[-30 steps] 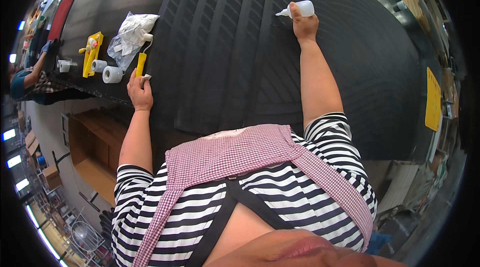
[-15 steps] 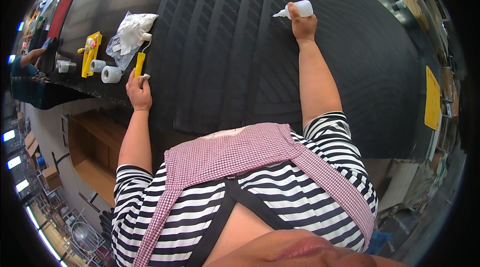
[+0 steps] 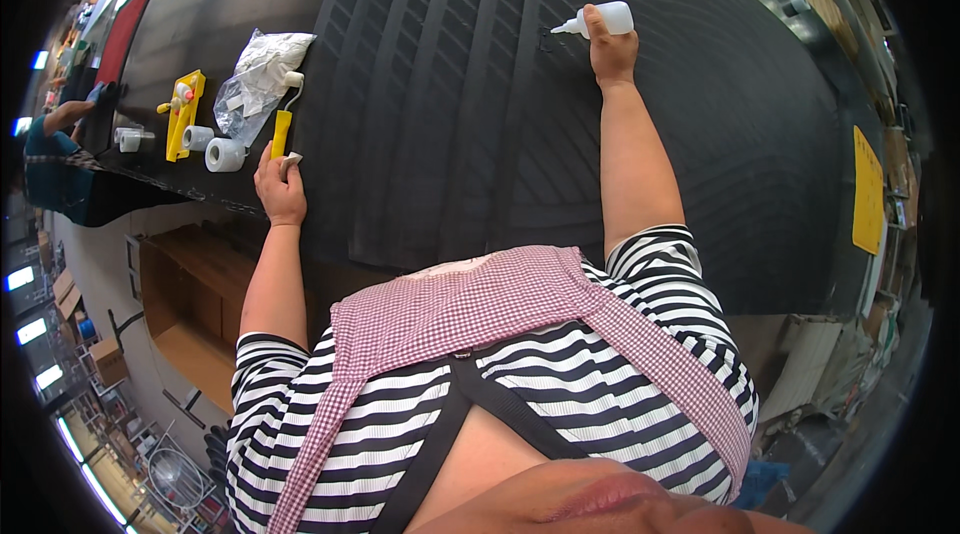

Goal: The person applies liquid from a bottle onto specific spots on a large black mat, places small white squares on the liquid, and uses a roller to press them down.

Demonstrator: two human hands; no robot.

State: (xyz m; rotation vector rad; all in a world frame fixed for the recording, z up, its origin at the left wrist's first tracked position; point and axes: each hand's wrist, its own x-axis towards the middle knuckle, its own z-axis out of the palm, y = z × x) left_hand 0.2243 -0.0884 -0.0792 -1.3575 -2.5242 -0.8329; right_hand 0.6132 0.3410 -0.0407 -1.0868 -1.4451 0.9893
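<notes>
White bottle [image 3: 613, 18] in the right hand [image 3: 613, 56], up at the upper right of centre!
And the fingers are wrapped firmly round it, nozzle aimed leftward, its tip just beside a small dark mark on the streaked black tabletop [image 3: 700, 144]; over at centre left, the left hand [image 3: 280, 198] is closed on a pale scrap [image 3: 291, 162], right by the yellow-handled roller [image 3: 282, 134], though whether it grips that handle I cannot tell, with white rolls [image 3: 225, 156] to its left and a clear bag [image 3: 270, 64] of white material above.
</notes>
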